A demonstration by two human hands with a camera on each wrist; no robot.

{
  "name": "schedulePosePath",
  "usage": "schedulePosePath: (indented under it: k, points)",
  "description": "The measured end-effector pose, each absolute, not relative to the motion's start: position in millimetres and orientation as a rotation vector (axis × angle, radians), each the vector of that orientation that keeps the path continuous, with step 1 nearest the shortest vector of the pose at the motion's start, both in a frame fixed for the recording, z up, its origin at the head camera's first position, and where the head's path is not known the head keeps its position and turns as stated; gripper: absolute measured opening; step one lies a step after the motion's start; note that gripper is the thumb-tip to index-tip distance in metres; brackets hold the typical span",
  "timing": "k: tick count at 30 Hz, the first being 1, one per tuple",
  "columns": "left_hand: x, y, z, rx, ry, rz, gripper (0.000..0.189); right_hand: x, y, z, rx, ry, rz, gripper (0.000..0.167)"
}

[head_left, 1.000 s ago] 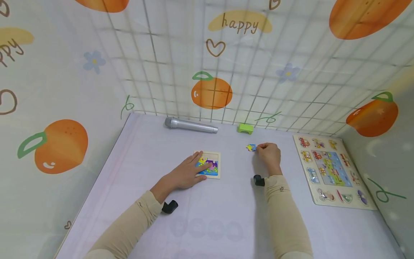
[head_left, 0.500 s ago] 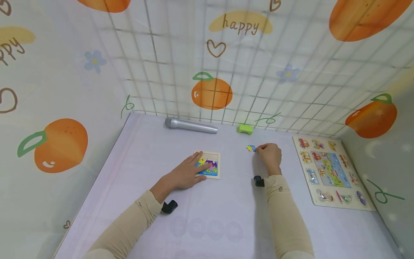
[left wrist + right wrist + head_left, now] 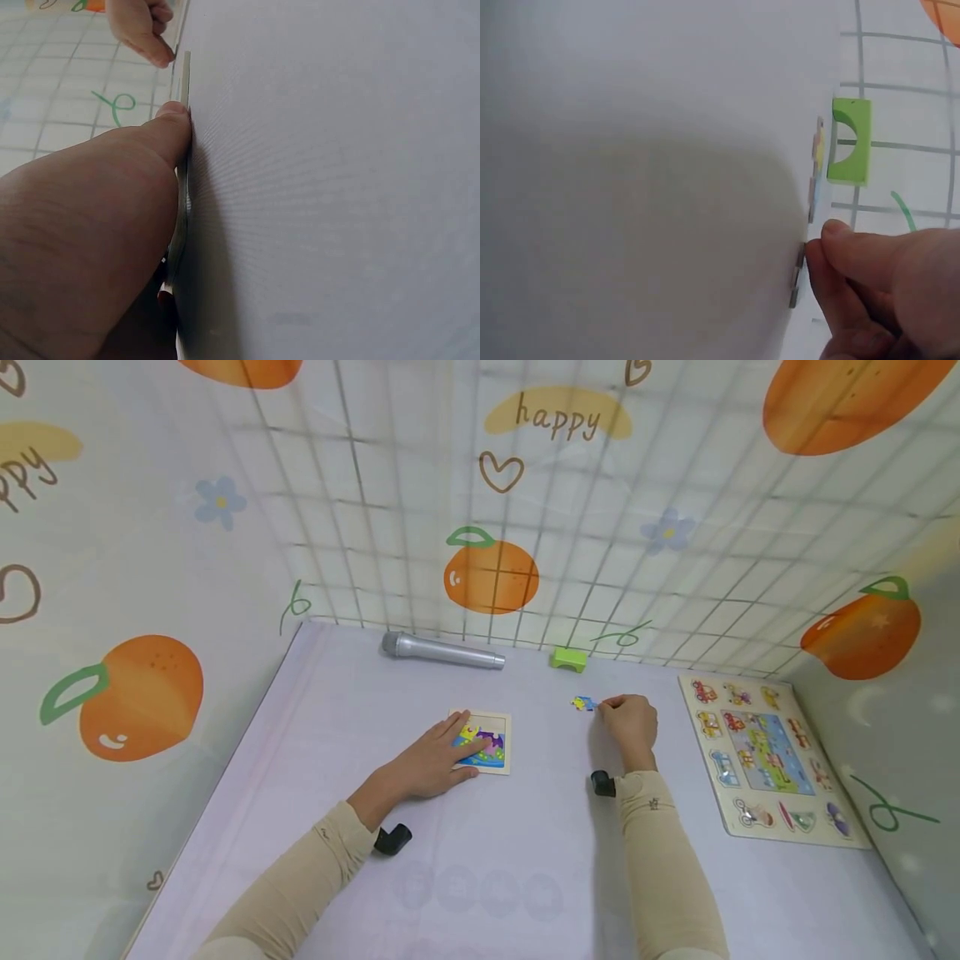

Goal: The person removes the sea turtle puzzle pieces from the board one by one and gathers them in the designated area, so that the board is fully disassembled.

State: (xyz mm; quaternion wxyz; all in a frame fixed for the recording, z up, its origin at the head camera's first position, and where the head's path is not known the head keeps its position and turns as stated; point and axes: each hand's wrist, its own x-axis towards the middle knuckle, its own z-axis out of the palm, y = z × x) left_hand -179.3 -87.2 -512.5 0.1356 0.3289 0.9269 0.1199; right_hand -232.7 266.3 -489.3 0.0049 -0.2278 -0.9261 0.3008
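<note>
Left hand [image 3: 433,760] flat, fingers spread, on small square pale-wood jigsaw tray [image 3: 495,723]. Right hand [image 3: 632,724], farther right, fingers curled, tips just beside small yellow-and-blue jigsaw piece [image 3: 581,702]; can't tell if anything's pinched. Bright green arched block [image 3: 569,659] on far side.

Mic [image 3: 444,650] left of block [image 3: 569,661] at back; small puzzle [image 3: 493,760] before mic, loose piece [image 3: 581,702] before block, board [image 3: 737,791] far right.

beige sleeves [image 3: 671,860] bear small dark markings [image 3: 653,803]; wrist cameras [image 3: 394,839] are black.
</note>
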Motion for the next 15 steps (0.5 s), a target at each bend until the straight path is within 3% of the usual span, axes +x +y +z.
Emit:
schedulePosePath:
  k: [15]
  points:
    - [-179.7, -86.8, -512.2, 0.924, 2.677, 0.352, 0.060, -230.7, 245.4, -486.9, -0.657, -2.883, 0.976, 0.024]
